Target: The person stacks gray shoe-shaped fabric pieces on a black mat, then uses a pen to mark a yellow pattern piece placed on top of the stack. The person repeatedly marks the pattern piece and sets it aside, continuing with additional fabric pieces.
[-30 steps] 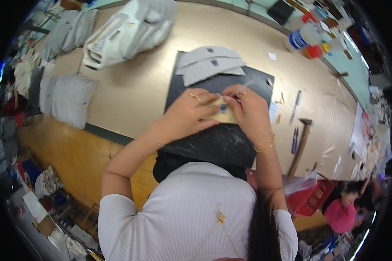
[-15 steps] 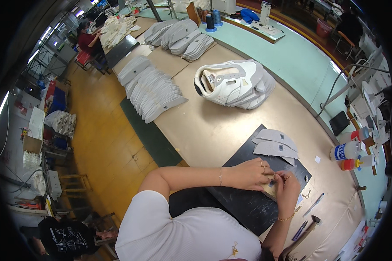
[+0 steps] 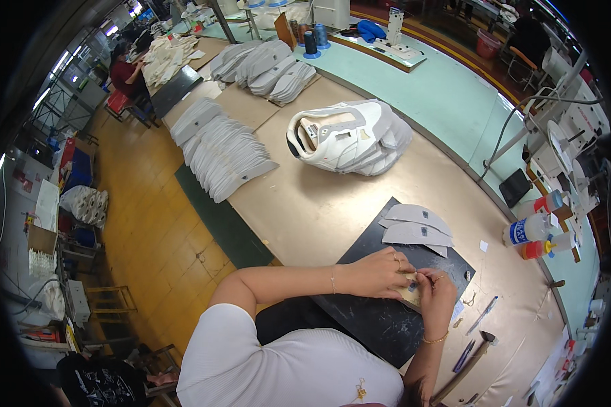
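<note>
My left hand (image 3: 385,273) curls its fingers over a small pale-yellow flat piece (image 3: 410,296) with a dark patch on it, low above the black mat (image 3: 366,325). From the other side my right hand (image 3: 436,297) pinches the upper edge of that same piece. The two hands almost meet, and their fingers cover most of it. Just beyond them, several curved grey shoe panels (image 3: 418,234) with small dark marks overlap on the mat.
Stitched shoe uppers (image 3: 349,139) are stacked mid-table. Rows of grey panels (image 3: 217,149) lie farther left. At right are bottles (image 3: 526,230), a pen (image 3: 482,315), a purple-handled tool (image 3: 464,357) and a hammer (image 3: 480,347). A person (image 3: 125,74) sits at the far left.
The whole view has shifted, so the table things appear a little farther left. Both hands stay on the pale-yellow piece, with only slight finger movement.
</note>
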`<state>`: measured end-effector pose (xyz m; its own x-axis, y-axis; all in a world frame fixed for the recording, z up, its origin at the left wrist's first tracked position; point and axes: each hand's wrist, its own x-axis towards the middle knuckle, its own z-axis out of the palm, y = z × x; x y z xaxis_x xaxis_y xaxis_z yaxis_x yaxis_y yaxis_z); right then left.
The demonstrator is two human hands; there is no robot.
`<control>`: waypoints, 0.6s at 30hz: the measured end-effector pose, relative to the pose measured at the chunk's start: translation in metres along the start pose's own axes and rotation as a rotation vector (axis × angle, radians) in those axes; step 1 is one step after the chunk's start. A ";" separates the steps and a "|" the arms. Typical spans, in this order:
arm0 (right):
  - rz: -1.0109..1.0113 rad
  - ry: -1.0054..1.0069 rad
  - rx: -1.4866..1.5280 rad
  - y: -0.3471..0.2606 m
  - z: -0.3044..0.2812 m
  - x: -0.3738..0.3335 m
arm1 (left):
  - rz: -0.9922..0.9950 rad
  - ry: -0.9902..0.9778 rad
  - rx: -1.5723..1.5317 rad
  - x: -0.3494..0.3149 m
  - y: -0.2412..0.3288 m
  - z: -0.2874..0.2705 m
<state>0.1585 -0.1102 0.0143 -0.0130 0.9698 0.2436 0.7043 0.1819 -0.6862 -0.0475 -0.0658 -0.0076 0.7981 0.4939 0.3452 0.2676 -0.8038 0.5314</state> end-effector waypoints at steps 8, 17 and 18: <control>0.243 0.094 0.214 -0.011 0.003 0.002 | -0.018 -0.003 -0.059 -0.001 -0.003 -0.001; 0.070 0.501 0.501 0.000 -0.064 -0.027 | -0.386 -0.102 -0.545 0.025 -0.017 -0.026; 0.087 0.540 0.486 -0.003 -0.070 -0.029 | -0.420 -0.080 -0.542 0.023 -0.026 -0.022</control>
<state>0.2062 -0.1501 0.0577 0.4685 0.7917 0.3920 0.2904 0.2810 -0.9147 -0.0478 -0.0261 0.0033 0.7287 0.6844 -0.0213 0.2714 -0.2601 0.9266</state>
